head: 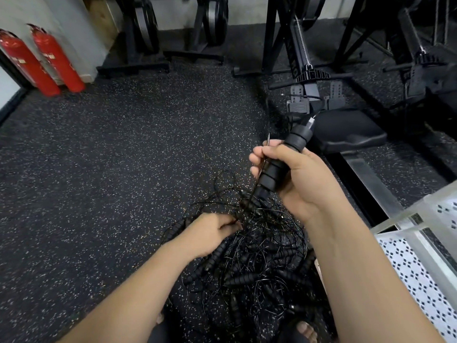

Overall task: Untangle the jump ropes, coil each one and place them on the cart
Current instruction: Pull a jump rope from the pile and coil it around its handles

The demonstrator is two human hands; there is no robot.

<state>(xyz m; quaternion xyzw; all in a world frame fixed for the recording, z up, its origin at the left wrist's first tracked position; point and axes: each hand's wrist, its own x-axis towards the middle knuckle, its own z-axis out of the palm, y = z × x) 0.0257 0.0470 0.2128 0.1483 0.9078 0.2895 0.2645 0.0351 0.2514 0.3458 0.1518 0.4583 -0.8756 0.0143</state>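
Gripped in the right hand (296,174), fingers curled round it: one ribbed jump-rope handle (278,167), raised above the tangle of ropes (259,263) on the floor, long axis tilted up and away from that tangle. Alongside, a thin cord (264,160) dropping into the tangle's top, pinched there by the left hand (210,233). Likely next: drawing upward, away from the tangle. Right of the tangle, the perforated cart (395,231).

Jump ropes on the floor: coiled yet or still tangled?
Still tangled: the jump ropes lie in one knotted heap; the right hand grips a handle, the left hand pinches them.
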